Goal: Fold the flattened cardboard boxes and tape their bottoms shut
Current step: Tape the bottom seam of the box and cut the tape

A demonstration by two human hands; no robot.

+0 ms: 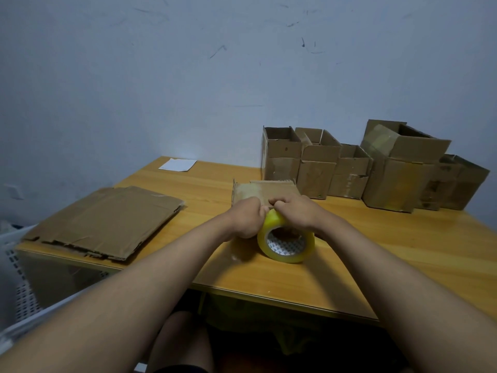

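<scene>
Cardboard box (265, 191) behind tape roll (286, 239), both hands' curled fingers — left (246, 219), right (293, 211) — on the roll's top.

White sheet of paper (178, 164) lying flat at far left corner of wooden bench (376, 254). White perforated basket (16, 267) sitting beside bench's left edge.

I'm looking at a yellow wooden table (349, 265) set against the wall. Taking the tape roll (286, 244) standing on edge near the front edge as my landmark: just behind it sits a small cardboard box (265, 191), and behind and to the right of it a row of folded boxes (363, 168) stands with tops open. Well to the left of it lies a stack of flattened cardboard (105, 220), overhanging the table's left edge. Far behind and left of it lies a white paper sheet (178, 164).
</scene>
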